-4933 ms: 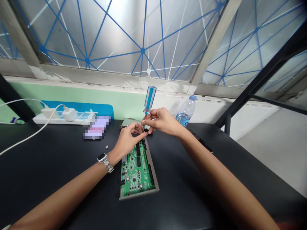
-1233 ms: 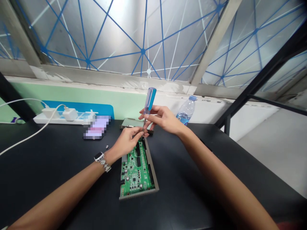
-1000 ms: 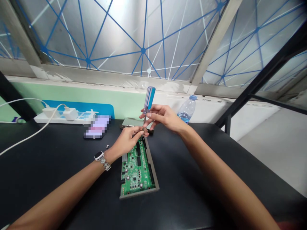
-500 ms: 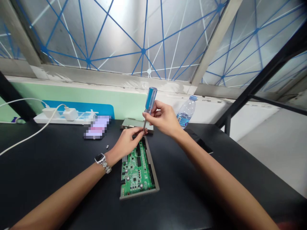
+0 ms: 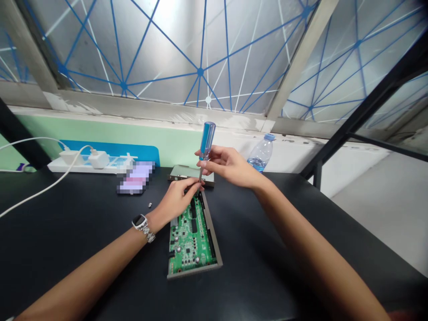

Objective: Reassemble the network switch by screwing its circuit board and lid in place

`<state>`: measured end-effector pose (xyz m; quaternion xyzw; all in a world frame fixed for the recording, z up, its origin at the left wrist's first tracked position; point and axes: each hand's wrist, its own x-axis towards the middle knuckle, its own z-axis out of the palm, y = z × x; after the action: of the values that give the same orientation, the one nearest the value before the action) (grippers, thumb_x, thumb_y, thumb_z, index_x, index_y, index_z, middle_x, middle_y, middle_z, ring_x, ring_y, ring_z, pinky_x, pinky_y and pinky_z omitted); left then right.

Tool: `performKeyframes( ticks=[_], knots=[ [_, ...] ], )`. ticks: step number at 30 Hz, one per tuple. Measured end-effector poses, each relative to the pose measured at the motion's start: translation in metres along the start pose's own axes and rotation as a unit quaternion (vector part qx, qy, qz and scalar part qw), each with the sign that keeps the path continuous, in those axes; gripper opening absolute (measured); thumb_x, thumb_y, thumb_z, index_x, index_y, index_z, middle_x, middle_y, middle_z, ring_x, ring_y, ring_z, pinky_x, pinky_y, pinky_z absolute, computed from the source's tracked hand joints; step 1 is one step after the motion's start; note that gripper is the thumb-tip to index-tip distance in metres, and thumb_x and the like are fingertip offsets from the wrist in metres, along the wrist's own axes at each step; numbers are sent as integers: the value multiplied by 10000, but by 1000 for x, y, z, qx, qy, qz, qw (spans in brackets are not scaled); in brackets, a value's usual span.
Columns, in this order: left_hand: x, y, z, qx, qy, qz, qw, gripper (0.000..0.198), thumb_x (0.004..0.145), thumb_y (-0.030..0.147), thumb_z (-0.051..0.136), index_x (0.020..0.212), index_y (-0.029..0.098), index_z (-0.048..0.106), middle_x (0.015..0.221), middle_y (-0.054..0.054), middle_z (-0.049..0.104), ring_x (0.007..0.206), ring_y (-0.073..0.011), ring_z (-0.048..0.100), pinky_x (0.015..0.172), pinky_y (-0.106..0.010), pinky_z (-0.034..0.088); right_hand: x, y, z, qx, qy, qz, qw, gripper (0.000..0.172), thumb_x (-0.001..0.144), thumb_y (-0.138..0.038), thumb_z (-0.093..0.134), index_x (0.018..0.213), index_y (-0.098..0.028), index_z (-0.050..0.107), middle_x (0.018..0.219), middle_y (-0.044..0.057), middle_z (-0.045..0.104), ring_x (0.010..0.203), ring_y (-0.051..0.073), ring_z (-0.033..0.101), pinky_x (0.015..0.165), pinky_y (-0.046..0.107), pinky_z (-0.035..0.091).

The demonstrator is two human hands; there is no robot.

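Note:
A screwdriver (image 5: 207, 139) with a clear and blue handle stands nearly upright, its shaft pointing down at the far end of a green circuit board (image 5: 189, 240). The board lies in a shallow grey metal frame (image 5: 213, 240) on the black table. My right hand (image 5: 232, 167) has its thumb and fingers closed on the screwdriver at the bottom of its handle. Lower down, my left hand (image 5: 179, 196) pinches the shaft near the tip, over the board's far left part. The tip and whatever it touches are hidden by my left fingers.
Behind the board sits a flat metal case (image 5: 187, 171). A water bottle (image 5: 262, 154) and a dark flat device stand beyond my right arm. To the left are a phone (image 5: 136, 177), small metal pieces (image 5: 150, 205) and a white power strip (image 5: 90, 165) with cables.
My right hand has shifted slightly right with its fingers turned about the handle's base. The screwdriver's handle has tipped a little left. My left hand stays in place.

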<state>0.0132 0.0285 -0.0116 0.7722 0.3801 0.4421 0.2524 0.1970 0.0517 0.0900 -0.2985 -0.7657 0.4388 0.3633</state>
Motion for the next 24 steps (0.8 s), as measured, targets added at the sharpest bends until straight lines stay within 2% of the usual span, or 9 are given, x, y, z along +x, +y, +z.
performKeyframes(
  ticks=[2, 5, 9, 13, 16, 20, 24],
  knots=[
    [0, 0, 0, 5, -2, -5, 1000, 290, 1011, 326, 470, 1096, 208, 722, 968, -21, 767, 916, -201, 694, 808, -289, 490, 1, 3, -5, 29, -23, -4, 999, 277, 826, -319, 726, 1025, -149, 637, 891, 33, 684, 754, 139, 678, 790, 326, 573],
    [0, 1, -1, 10, -6, -17, 1000, 311, 1010, 365, 464, 1064, 206, 725, 964, -26, 769, 917, -213, 689, 733, -281, 487, 3, 8, -11, 69, -33, 5, 997, 257, 825, -290, 728, 1016, -143, 638, 930, 54, 715, 757, 142, 692, 788, 335, 578],
    [1, 1, 0, 5, -9, -14, 1000, 313, 1008, 369, 463, 1057, 207, 726, 959, -25, 774, 919, -210, 692, 768, -289, 495, 4, 13, -14, 90, -42, -5, 995, 206, 833, -273, 725, 964, -151, 622, 914, 51, 721, 758, 148, 706, 774, 336, 582],
    [1, 2, -1, 12, -12, -6, 1000, 314, 1007, 361, 453, 1083, 211, 719, 988, -35, 769, 938, -212, 694, 788, -298, 513, 4, 15, -13, 95, -34, -22, 995, 224, 818, -274, 743, 949, -163, 599, 838, 17, 689, 733, 147, 701, 741, 325, 577],
    [1, -1, -6, 63, -17, 5, 998, 273, 977, 321, 485, 1105, 205, 696, 1056, -54, 743, 924, -214, 687, 767, -301, 530, 4, 13, -10, 89, -15, -27, 996, 259, 790, -284, 766, 925, -174, 575, 808, -6, 650, 700, 140, 690, 715, 322, 574],
    [0, -10, -17, 154, -51, 16, 987, 281, 900, 199, 529, 1152, 188, 651, 1089, -76, 701, 933, -221, 661, 777, -327, 532, 4, 12, -9, 80, -3, -22, 997, 301, 769, -324, 774, 899, -190, 538, 778, -26, 612, 671, 133, 672, 657, 303, 572],
    [0, -18, -22, 193, -101, 13, 976, 208, 946, 221, 505, 986, 185, 706, 954, -65, 698, 866, -212, 656, 790, -345, 513, 5, 15, -8, 76, -3, -28, 997, 338, 761, -358, 777, 895, -200, 510, 820, -20, 588, 659, 133, 663, 545, 269, 552]
  ],
)
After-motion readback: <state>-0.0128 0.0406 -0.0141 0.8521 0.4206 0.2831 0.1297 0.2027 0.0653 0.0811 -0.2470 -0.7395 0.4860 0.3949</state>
